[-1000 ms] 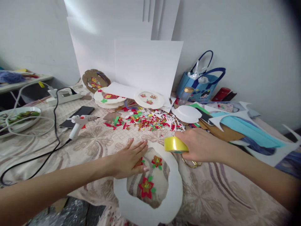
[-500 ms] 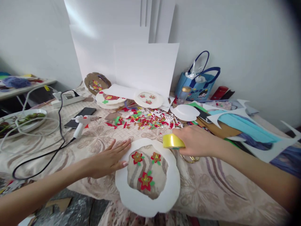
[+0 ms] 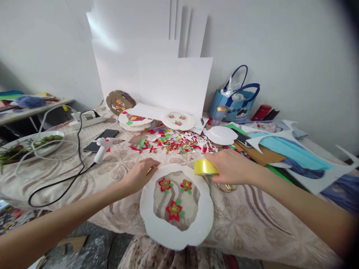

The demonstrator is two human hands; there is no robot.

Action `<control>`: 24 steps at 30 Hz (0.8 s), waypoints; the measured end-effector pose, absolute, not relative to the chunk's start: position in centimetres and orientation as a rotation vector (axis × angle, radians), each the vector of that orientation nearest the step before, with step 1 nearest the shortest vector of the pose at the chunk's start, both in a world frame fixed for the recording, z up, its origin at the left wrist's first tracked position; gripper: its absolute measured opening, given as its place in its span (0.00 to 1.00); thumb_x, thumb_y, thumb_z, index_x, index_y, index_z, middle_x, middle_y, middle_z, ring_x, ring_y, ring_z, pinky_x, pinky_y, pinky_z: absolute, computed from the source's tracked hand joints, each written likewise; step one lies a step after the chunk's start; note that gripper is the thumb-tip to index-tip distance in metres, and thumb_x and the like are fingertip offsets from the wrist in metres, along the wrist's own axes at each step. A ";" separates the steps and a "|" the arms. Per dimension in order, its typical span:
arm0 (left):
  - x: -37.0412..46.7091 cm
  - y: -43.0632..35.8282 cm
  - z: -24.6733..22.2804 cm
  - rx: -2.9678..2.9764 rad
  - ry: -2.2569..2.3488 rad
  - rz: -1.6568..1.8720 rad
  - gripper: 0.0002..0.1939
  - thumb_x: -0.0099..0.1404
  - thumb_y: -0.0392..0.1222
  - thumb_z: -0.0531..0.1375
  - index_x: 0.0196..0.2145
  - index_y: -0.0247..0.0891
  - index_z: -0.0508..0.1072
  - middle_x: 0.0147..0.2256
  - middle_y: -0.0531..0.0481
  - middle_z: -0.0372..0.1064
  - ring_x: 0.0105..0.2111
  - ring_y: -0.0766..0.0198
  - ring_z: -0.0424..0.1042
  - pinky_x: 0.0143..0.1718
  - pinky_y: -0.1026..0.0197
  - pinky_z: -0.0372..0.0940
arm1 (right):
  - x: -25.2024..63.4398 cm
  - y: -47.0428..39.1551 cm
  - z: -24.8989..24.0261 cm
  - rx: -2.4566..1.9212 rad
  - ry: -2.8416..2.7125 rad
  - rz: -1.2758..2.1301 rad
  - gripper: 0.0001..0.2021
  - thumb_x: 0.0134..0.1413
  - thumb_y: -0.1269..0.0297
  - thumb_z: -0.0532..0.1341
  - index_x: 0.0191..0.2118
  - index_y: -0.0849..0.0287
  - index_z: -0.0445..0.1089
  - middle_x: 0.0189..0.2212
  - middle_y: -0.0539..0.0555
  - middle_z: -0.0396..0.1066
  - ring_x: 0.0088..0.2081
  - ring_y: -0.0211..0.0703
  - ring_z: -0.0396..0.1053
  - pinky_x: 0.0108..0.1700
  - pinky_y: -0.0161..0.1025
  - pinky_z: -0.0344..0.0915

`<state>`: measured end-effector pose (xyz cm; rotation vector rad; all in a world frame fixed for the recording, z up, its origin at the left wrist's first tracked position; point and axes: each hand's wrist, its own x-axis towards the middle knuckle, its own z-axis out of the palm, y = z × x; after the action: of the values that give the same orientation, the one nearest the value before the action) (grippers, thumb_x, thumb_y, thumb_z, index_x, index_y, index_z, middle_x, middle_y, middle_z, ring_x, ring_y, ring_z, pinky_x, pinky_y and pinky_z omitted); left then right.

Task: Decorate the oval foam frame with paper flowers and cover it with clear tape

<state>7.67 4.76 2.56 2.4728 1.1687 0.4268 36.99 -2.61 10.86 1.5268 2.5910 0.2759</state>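
A white scalloped foam-board frame (image 3: 151, 228) lies in front of me at the table's near edge. Clear film seems to cover its opening, with several red-and-gold felt-like flowers (image 3: 174, 211) and green leaves on it. My left hand (image 3: 140, 175) is at the frame's upper left edge, fingers curled in and thumb close to them; whatever they pinch is too small to make out. Wrapped in my right hand (image 3: 232, 167) is a roll of yellow tape (image 3: 205, 167), held over the frame's upper right rim. Gold-handled scissors (image 3: 226, 187) lie partly under that hand.
A white glue gun (image 3: 104, 146) and a black phone (image 3: 98, 139) lie left, by looping cables. Colourful scraps (image 3: 182, 142) are heaped beyond the frame. White boards (image 3: 171, 82) lean on the wall. Further right stand a blue bag (image 3: 235, 102) and a bottle (image 3: 218, 115).
My left hand has gone from lying flat with fingers stretched to curled, a little higher at the frame's edge. The tape roll stays nearly in place. The whole view has shifted slightly.
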 end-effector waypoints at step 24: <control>7.9 6.3 1.6 2.041 1.161 0.322 0.27 0.55 0.47 0.59 0.52 0.41 0.61 0.35 0.50 0.69 0.27 0.63 0.70 0.29 0.61 0.63 | 37.4 -2.9 10.0 1.580 2.590 0.273 0.07 0.44 0.63 0.57 0.31 0.58 0.62 0.23 0.53 0.70 0.23 0.41 0.65 0.25 0.37 0.39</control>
<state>7.90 6.30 1.59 2.0411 1.1609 0.3224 37.35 -2.90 10.04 1.5797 2.5896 0.2730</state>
